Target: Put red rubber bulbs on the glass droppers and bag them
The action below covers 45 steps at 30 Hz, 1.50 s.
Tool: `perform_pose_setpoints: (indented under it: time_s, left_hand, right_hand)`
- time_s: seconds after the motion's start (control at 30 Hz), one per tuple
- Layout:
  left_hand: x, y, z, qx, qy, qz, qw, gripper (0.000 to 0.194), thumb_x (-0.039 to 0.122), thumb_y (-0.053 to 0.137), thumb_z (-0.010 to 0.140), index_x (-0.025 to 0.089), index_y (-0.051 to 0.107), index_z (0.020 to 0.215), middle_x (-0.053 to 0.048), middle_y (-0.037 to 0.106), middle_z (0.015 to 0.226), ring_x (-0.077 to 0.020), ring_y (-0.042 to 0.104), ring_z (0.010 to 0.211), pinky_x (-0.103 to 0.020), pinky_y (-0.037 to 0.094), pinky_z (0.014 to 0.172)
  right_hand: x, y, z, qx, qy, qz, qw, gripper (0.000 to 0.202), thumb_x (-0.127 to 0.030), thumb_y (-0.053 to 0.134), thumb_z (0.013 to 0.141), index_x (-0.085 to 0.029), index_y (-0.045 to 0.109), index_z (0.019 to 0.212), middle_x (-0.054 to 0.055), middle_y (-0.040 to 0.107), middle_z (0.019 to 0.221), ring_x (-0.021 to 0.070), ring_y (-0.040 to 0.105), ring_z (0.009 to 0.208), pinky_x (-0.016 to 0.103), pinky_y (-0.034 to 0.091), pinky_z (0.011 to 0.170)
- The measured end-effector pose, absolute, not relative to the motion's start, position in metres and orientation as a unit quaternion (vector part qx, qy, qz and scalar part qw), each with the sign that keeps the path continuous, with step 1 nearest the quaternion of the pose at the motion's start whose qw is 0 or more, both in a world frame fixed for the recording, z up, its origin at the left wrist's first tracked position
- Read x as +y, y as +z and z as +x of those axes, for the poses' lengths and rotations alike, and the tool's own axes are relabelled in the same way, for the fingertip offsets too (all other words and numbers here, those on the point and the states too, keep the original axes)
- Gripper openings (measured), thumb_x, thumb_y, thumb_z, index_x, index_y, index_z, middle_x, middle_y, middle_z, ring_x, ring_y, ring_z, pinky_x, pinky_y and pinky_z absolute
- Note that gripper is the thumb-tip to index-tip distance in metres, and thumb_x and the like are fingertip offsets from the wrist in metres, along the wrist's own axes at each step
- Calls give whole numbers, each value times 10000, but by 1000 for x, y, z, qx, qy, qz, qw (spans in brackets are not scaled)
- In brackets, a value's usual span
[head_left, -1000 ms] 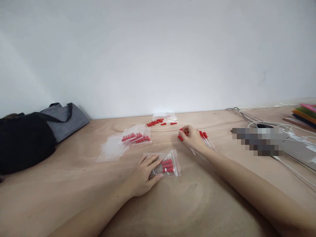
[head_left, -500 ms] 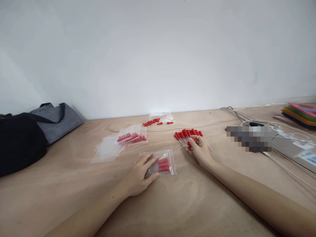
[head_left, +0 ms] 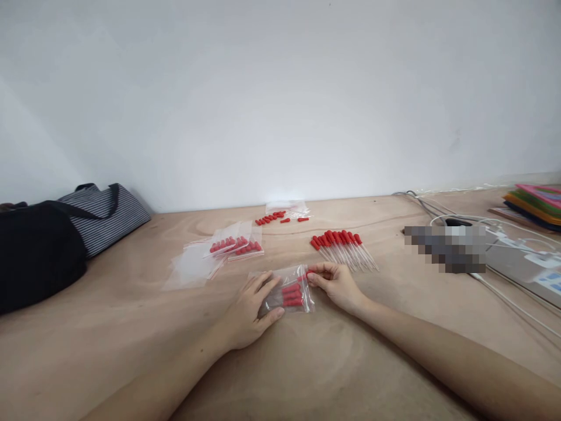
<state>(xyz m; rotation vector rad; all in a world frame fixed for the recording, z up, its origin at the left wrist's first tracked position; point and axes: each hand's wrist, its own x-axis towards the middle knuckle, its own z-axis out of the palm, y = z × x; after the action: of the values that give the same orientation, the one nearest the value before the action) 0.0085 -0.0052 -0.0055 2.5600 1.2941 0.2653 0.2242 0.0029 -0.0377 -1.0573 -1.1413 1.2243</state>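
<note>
A clear zip bag (head_left: pixel 287 275) lies in front of me with several red-bulbed droppers (head_left: pixel 292 296) inside. My left hand (head_left: pixel 252 313) rests on the bag's closed-looking left part, fingers spread and thumb apart. At the bag's right edge, by the red zip strip, my right hand (head_left: pixel 339 286) pinches a dropper (head_left: pixel 311 272) by its red bulb. That dropper's stem reaches leftward into the bag and is partly hard to see. Just beyond my right hand lies a fanned row of droppers (head_left: pixel 337 238), red bulbs away from me and clear stems towards me.
Left of centre are filled zip bags (head_left: pixel 245 242) and flat bags (head_left: pixel 188 269). Loose red bulbs (head_left: pixel 269 218) and thin clear stems lie by the wall. A black and striped bag (head_left: pixel 48 245) stands left. Cables (head_left: pixel 517 301), a laptop (head_left: pixel 521 269) and coloured sheets (head_left: pixel 534 204) occupy the right.
My right hand has moved left and towards me from the dropper row to the bag's edge, carrying a dropper. My left hand stays on the bag.
</note>
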Motion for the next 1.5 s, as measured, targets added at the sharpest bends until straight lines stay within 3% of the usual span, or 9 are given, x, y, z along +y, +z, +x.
perform_pose_setpoints:
  time_s: [0.1, 0.27, 0.47, 0.63, 0.73, 0.87, 1.1, 1.37, 1.5]
  left_hand:
    - [-5, -6, 8, 447, 90, 880, 130, 550, 436, 421, 822, 179, 341, 1302, -109, 315, 1380, -280, 299, 1249, -469, 278, 1013]
    - [-5, -8, 7, 438, 99, 885, 124, 536, 424, 417, 826, 166, 354, 1291, -117, 354, 1354, -272, 321, 1234, -467, 294, 1002]
    - [-4, -10, 8, 426, 112, 891, 111, 522, 410, 435, 819, 168, 375, 1277, -122, 387, 1326, -266, 344, 1216, -460, 308, 990]
    - [-4, -9, 7, 428, 105, 893, 84, 496, 413, 449, 813, 197, 405, 1256, -116, 409, 1312, -281, 328, 1225, -551, 177, 1014]
    - [-4, -9, 7, 422, 98, 897, 88, 480, 412, 437, 822, 203, 406, 1253, -114, 416, 1309, -266, 343, 1218, -544, 177, 1016]
    - [-4, -9, 8, 422, 95, 897, 95, 477, 410, 426, 829, 200, 400, 1257, -118, 410, 1315, -261, 349, 1216, -535, 191, 1016]
    - [-4, -7, 7, 426, 93, 895, 96, 481, 413, 434, 824, 191, 413, 1250, -122, 410, 1315, -269, 349, 1217, -534, 199, 1016]
    - [-4, -8, 6, 419, 104, 897, 92, 477, 418, 434, 825, 193, 427, 1245, -115, 423, 1306, -272, 362, 1206, -523, 222, 1014]
    - [-4, -8, 7, 413, 116, 899, 86, 461, 401, 447, 821, 198, 438, 1234, -112, 439, 1293, -268, 381, 1190, -514, 241, 1009]
  right_hand:
    - [7, -41, 225, -539, 520, -439, 498, 255, -392, 649, 621, -181, 671, 763, 12, 650, 679, 147, 597, 648, 321, 498, 672]
    - [23, -44, 226, -645, 386, -477, 456, 174, -317, 665, 619, -190, 709, 729, 50, 644, 834, 168, 577, 767, 309, 461, 725]
    - [35, -42, 220, -629, 499, -452, 390, 299, -431, 676, 581, -156, 699, 697, 30, 655, 647, 153, 585, 628, 277, 460, 621]
    - [36, -43, 221, -617, 461, -505, 390, 311, -398, 745, 484, -126, 617, 568, 5, 603, 533, 102, 512, 485, 221, 403, 488]
    - [38, -30, 233, -667, 350, -562, 341, 262, -355, 721, 548, -140, 608, 644, -3, 621, 601, 97, 536, 532, 195, 399, 500]
    - [50, -2, 259, -672, 128, -680, 263, 141, -290, 595, 693, -179, 629, 772, 36, 642, 829, 140, 581, 743, 218, 406, 621]
    - [66, 6, 270, -625, 45, -759, 180, 196, -304, 541, 690, -137, 643, 676, 143, 613, 876, 258, 584, 816, 319, 392, 667]
    - [62, 4, 262, -616, 46, -765, 183, 194, -253, 457, 738, -134, 599, 685, 158, 624, 813, 276, 586, 791, 336, 388, 644]
    - [59, 11, 266, -626, 55, -741, 236, 241, -286, 345, 824, -128, 527, 831, 149, 610, 867, 221, 577, 793, 299, 398, 647]
